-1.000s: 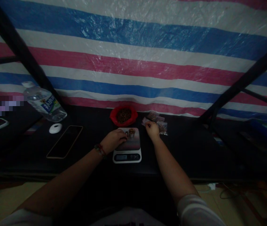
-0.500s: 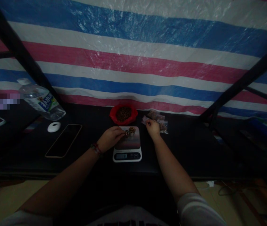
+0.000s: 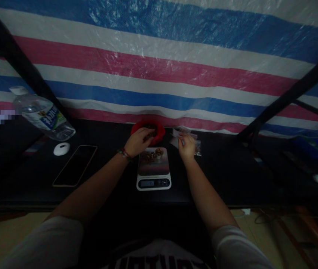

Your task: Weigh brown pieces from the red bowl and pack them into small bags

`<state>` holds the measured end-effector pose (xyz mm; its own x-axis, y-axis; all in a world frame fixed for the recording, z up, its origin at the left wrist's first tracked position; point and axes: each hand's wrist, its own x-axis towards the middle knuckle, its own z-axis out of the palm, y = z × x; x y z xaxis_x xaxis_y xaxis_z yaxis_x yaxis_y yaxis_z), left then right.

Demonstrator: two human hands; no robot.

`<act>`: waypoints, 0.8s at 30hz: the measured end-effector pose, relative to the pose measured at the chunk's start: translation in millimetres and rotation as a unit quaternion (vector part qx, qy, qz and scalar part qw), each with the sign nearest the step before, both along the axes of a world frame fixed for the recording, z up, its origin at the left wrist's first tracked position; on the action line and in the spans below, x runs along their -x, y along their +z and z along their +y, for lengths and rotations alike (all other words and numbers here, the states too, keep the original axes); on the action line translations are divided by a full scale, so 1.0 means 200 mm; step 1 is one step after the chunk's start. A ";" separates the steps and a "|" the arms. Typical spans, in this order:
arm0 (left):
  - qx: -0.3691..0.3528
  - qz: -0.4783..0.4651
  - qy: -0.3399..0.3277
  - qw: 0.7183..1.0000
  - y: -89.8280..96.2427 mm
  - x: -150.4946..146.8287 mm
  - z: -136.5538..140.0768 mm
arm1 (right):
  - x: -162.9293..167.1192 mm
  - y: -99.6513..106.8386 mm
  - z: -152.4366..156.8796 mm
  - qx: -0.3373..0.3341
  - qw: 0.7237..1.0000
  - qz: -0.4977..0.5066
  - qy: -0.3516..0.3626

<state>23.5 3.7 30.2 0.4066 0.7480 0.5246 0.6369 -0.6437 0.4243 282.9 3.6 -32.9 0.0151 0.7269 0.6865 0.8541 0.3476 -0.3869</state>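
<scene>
A white kitchen scale [image 3: 153, 184] is positioned on the black surface [image 3: 226, 175], toward the near edge. A small round cup [image 3: 159, 154] with brown contents is carried near the far right corner of the scale's plate; a smaller item just beside it on the left cannot be identified in the dim light. Digits are displayed but cannot be read with certainty.

A red bowl [image 3: 161, 133] of dark brown pieces is placed near the surface's far edge, just beyond the scale. The left hand [image 3: 139, 142] is held over the bowl's near left rim, fingers bent downward; whether anything is gripped cannot be told. Small clear plastic bags [image 3: 198, 148] are laid near the far edge, to the right of the bowl. The right hand [image 3: 187, 147] is set over them with fingers drawn in toward the thumb; whether a bag is pinched cannot be determined.

To the left, a dark phone [image 3: 75, 166], a white rounded object [image 3: 61, 149] and a labelled clear bottle [image 3: 45, 116] are noted.
</scene>
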 end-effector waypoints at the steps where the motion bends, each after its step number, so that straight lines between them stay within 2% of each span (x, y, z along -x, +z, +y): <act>1: -0.009 -0.002 -0.005 1.000 0.00 0.00 0.01 | 0.01 0.00 0.00 0.010 1.000 -0.014 -0.006; 7: -0.024 0.008 -0.010 1.000 -0.08 0.04 0.00 | 0.03 -0.04 0.03 0.128 0.988 -0.081 -0.039; 10: -0.032 0.007 -0.013 0.999 -0.12 0.06 -0.02 | 0.03 -0.04 0.02 0.156 0.982 -0.094 -0.038; 13: -0.043 -0.004 -0.017 0.999 -0.14 0.07 -0.02 | 0.01 0.00 0.00 0.121 0.987 -0.086 -0.060; 16: -0.052 -0.022 -0.021 0.998 -0.14 0.07 -0.03 | 0.02 0.11 -0.03 0.051 0.995 -0.067 -0.057; 20: -0.059 -0.058 -0.018 0.996 -0.14 0.08 -0.05 | 0.12 0.30 -0.07 0.019 0.992 -0.096 0.080; 24: -0.040 -0.046 -0.055 0.997 -0.15 0.07 -0.06 | 0.27 0.41 -0.07 0.058 0.960 -0.162 0.220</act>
